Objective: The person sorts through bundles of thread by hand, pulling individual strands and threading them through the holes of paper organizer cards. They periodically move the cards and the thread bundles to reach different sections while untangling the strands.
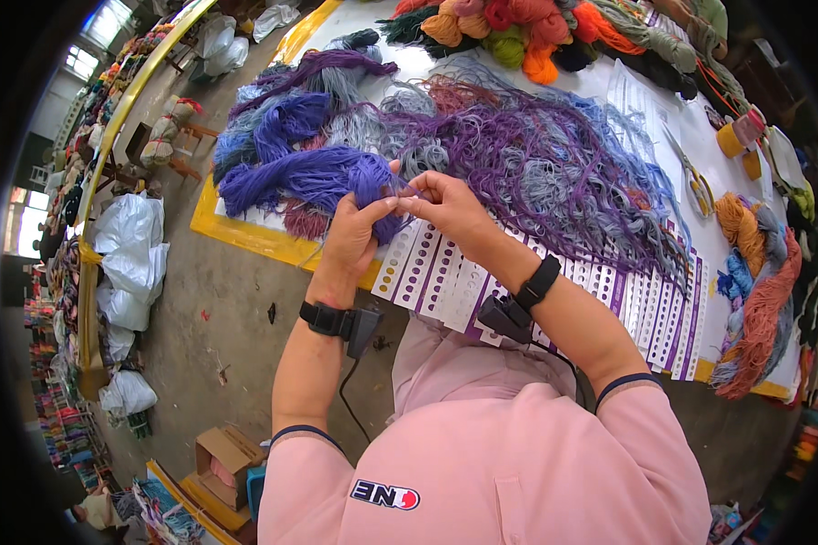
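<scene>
My left hand (351, 234) is closed around the end of a violet-blue yarn hank (291, 179), which trails off to the left over other skeins. Close beside it, my right hand (454, 211) pinches at the same end with thumb and forefinger together. Fine strands seem to run between the fingertips, too small to make out well. Beyond the hands spreads a loose heap of purple, grey and light-blue threads (527, 163). White cards with rows of punched holes (436, 277) lie along the near table edge, below my right forearm.
The white table (641, 86) has a yellow-taped edge. Scissors (697, 186), thread cones (741, 136) and rust-coloured skeins (763, 300) lie to the right. Bright hanks (518, 27) are piled at the far side. White plastic bags (127, 259) and a cardboard box (227, 459) stand left.
</scene>
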